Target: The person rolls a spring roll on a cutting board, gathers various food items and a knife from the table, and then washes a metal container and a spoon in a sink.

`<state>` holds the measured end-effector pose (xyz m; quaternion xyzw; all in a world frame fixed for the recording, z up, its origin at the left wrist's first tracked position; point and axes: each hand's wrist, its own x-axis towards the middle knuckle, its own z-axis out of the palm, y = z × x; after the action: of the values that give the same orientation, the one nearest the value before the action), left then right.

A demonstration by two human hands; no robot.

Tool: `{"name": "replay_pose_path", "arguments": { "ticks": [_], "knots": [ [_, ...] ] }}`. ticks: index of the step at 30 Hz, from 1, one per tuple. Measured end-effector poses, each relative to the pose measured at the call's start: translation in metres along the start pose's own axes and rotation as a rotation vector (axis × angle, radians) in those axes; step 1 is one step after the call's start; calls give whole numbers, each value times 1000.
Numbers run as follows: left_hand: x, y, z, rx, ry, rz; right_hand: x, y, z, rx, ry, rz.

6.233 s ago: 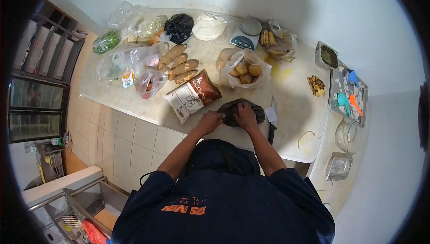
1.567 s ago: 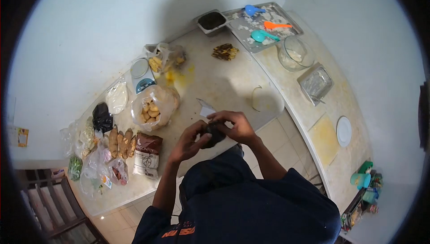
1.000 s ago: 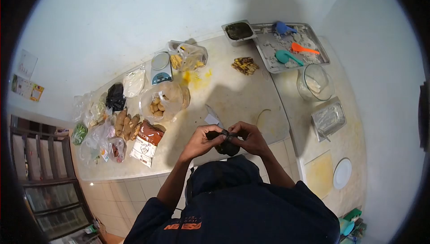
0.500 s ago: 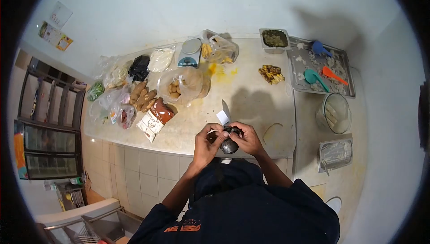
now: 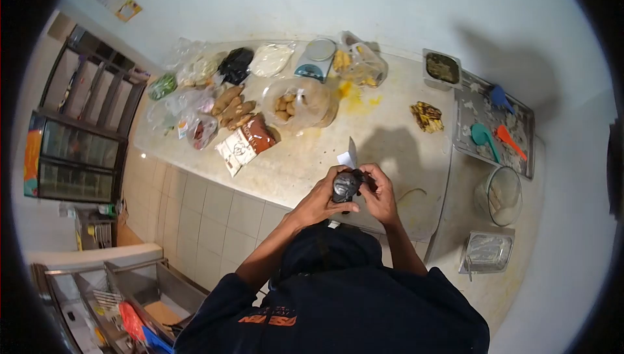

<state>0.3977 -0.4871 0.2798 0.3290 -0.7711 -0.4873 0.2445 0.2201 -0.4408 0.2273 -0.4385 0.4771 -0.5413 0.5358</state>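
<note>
Close to my body, over the table's front edge, I have a small rounded bundle in black plastic (image 5: 346, 187) between my hands. My left hand (image 5: 324, 197) wraps it from the left, thumb below it. The fingers of my right hand (image 5: 380, 193) pinch the gathered black plastic at its upper right side. What the bundle contains is hidden. Just beyond my fingers lie a knife blade (image 5: 352, 149) and a piece of white paper (image 5: 344, 158); the knife's handle is out of sight behind my hands.
Left on the table (image 5: 305, 159) are a brown-and-white packet (image 5: 246, 144), ginger-like roots (image 5: 234, 108), a bag of round brown produce (image 5: 286, 106) and a scale (image 5: 315, 62). Dark yellow peels (image 5: 426, 117) lie to the right, near a metal tray (image 5: 465, 134) with colored scoops and a glass jar (image 5: 499, 196).
My left hand has shifted from pinching the top to cupping the bundle's side, and the bundle has turned upward. My right hand stays at the gathered plastic. The view has swung left.
</note>
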Motion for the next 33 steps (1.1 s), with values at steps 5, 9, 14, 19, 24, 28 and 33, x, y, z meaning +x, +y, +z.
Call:
{"name": "replay_pose_path", "arguments": {
  "ticks": [5, 9, 14, 19, 24, 28, 33],
  "knots": [
    [1, -20, -17, -222, -15, -218, 3, 9, 15, -77, -42, -74],
    [-3, -34, -30, 50, -35, -265, 13, -15, 52, -436, -154, -60],
    [-8, -70, -68, 132, -81, -314, 43, 12, 93, -426, -119, 95],
    [-12, -115, -149, 280, -168, -300, 89, 45, 165, -128, -73, 268],
    [-41, -191, -238, 247, -162, -102, 142, 76, 249, 263, 9, 532],
    [-60, -232, -306, 128, -299, -157, 175, 105, 305, 570, 128, 667],
    [-67, -273, -370, 120, -394, -263, 212, 117, 337, 636, 244, 724]
  ]
}}
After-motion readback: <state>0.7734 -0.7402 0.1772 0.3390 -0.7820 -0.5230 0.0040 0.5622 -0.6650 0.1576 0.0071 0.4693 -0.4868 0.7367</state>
